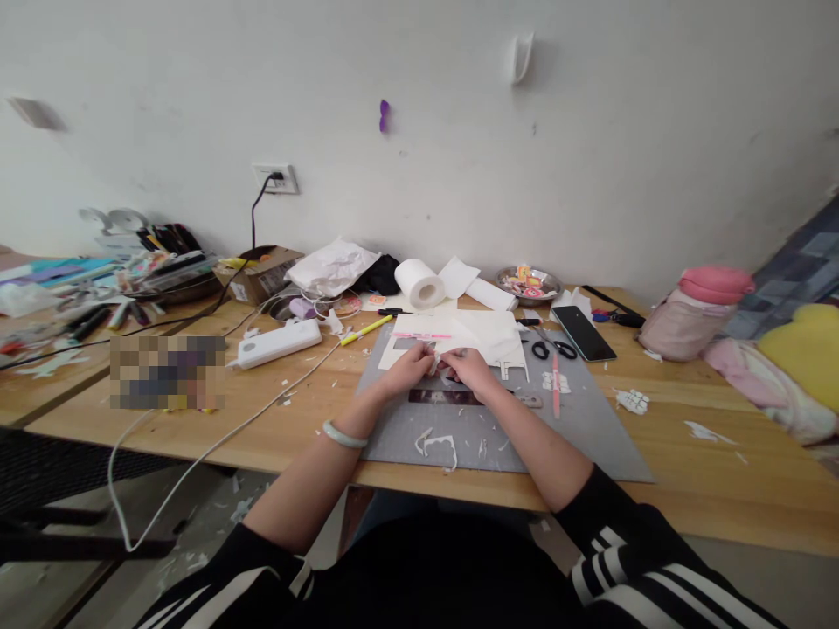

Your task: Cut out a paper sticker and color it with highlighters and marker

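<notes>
My left hand [411,368] and my right hand [469,369] meet over the grey cutting mat [393,437]. Between their pinched fingertips is a small white paper piece [435,362], partly covered by the fingers. White paper sheets [485,328] lie just beyond, with a pink pen [423,335] on top. Below my hands rests a metal ruler [436,397], its middle hidden under my right hand. Curly paper scraps [449,445] are scattered on the near part of the mat. To the right are a pink-and-white pen [556,389] and black-handled scissors [564,349].
Right of the mat are a phone [583,332] and a pink-lidded container [695,314]. A white power strip [279,343] with a trailing cable and a yellow pen [365,330] lie left. Behind stand a paper roll [419,284] and a metal dish [504,278].
</notes>
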Motion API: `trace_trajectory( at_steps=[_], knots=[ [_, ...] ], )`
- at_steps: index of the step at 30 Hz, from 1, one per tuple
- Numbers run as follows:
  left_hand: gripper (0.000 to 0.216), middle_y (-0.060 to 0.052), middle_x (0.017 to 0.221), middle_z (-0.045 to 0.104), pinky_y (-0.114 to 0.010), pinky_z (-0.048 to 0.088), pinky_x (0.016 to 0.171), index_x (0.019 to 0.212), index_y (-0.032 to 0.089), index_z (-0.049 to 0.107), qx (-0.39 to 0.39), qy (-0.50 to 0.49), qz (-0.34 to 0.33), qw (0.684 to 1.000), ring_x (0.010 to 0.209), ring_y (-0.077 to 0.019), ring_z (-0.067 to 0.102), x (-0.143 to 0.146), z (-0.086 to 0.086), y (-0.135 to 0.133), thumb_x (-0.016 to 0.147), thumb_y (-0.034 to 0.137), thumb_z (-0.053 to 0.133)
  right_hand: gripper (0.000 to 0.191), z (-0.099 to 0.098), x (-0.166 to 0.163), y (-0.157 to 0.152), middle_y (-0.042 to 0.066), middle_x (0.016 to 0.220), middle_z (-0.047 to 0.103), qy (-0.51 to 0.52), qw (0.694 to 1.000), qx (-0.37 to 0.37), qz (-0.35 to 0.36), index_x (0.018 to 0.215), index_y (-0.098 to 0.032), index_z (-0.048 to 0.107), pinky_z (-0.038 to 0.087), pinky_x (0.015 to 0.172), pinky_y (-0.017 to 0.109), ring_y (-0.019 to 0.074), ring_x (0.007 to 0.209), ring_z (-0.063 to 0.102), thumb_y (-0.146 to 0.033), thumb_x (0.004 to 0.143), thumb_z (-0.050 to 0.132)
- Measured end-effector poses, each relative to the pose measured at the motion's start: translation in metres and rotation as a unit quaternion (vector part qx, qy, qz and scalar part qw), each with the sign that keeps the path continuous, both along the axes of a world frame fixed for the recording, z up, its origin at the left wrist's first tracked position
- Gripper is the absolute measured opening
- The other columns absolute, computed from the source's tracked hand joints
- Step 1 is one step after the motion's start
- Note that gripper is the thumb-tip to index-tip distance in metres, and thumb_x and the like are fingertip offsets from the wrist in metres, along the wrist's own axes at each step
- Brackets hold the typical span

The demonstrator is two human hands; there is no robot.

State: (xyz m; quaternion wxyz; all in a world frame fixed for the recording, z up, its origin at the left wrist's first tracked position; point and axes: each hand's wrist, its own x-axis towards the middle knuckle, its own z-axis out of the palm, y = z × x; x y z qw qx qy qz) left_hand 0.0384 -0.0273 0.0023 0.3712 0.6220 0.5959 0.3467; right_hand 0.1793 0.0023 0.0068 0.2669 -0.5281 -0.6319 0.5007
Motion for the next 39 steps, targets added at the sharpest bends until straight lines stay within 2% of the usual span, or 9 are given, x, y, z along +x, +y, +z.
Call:
trace_trajectory(
  at_steps=[11, 16, 28, 39],
  knots=[
    [0.025, -0.004, 0.092, 0.061, -0.031, 0.052, 0.067, 0.106, 0.013, 0.056, 0.018, -0.038, -0.012, 0.999, 0.074, -0.0132, 0.06, -0.0007, -0.0009, 0.0008, 0.091, 0.032, 0.051, 0.024, -0.0017, 0.0015, 0.0025, 0.006, 0.101, 0.062, -0.026, 1.0, -0.002, -0.003, 0.106, -0.013, 0.058, 0.053, 0.072, 0.034, 0.0156, 0.083, 0.062, -0.032, 0.09, 0.054],
    [0.025, -0.003, 0.087, 0.061, -0.029, 0.051, 0.064, 0.104, 0.013, 0.055, 0.03, -0.057, -0.031, 0.997, 0.069, -0.0119, 0.059, -0.0022, -0.0027, 0.0015, 0.091, 0.033, 0.05, 0.023, -0.0025, 0.0014, 0.0032, 0.005, 0.098, 0.062, -0.023, 1.0, -0.001, -0.006, 0.104, -0.013, 0.059, 0.054, 0.069, 0.032, 0.0145, 0.08, 0.062, -0.031, 0.09, 0.054],
    [0.024, -0.002, 0.085, 0.06, -0.029, 0.051, 0.063, 0.101, 0.013, 0.056, 0.024, -0.037, -0.038, 0.998, 0.068, -0.0117, 0.058, -0.0021, -0.0029, 0.0015, 0.09, 0.033, 0.051, 0.023, -0.0007, 0.0005, -0.0003, 0.005, 0.096, 0.062, -0.014, 0.999, 0.013, -0.028, 0.104, -0.013, 0.058, 0.054, 0.068, 0.031, 0.0142, 0.078, 0.062, -0.031, 0.09, 0.054],
    [0.025, -0.002, 0.085, 0.06, -0.028, 0.051, 0.062, 0.103, 0.013, 0.056, 0.019, -0.047, -0.03, 0.998, 0.067, -0.0113, 0.058, -0.0025, -0.0029, 0.0028, 0.091, 0.034, 0.05, 0.02, 0.0011, 0.006, 0.0026, 0.003, 0.091, 0.063, -0.033, 0.999, 0.01, 0.024, 0.099, -0.012, 0.06, 0.053, 0.065, 0.029, 0.0126, 0.074, 0.061, -0.03, 0.09, 0.055]
  ],
)
